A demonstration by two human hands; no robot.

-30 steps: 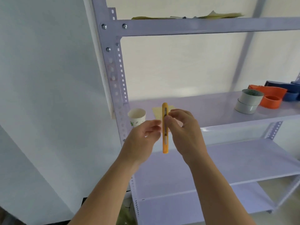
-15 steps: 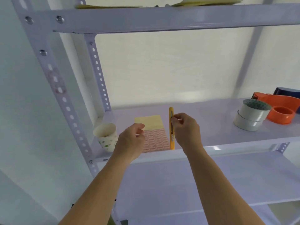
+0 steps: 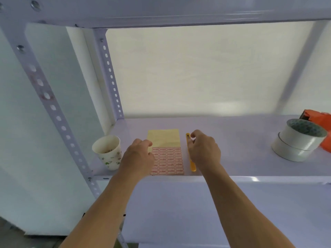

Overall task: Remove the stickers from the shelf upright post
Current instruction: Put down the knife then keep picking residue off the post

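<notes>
The lilac front-left upright post (image 3: 53, 108) has a row of holes and faint reddish sticker marks (image 3: 44, 95) in its upper half. On the shelf (image 3: 241, 136) lies a yellow sheet of red-framed stickers (image 3: 168, 158). My left hand (image 3: 138, 156) hovers over the sheet's left edge, fingers loosely curled and holding nothing. My right hand (image 3: 204, 151) is curled on a yellow utility knife (image 3: 192, 167) that lies lengthwise on the shelf just right of the sheet. The hand hides the knife's middle.
A paper cup (image 3: 107, 153) with a green print stands at the shelf's front left, close to the post. Two stacked white tape rolls (image 3: 300, 142) and an orange tape dispenser (image 3: 320, 120) sit at the right. A shelf beam (image 3: 179, 11) runs overhead.
The view has moved in closer to the shelf. My right hand has lowered the knife from upright in the air down onto the shelf beside the sheet. My left hand has let go of it.
</notes>
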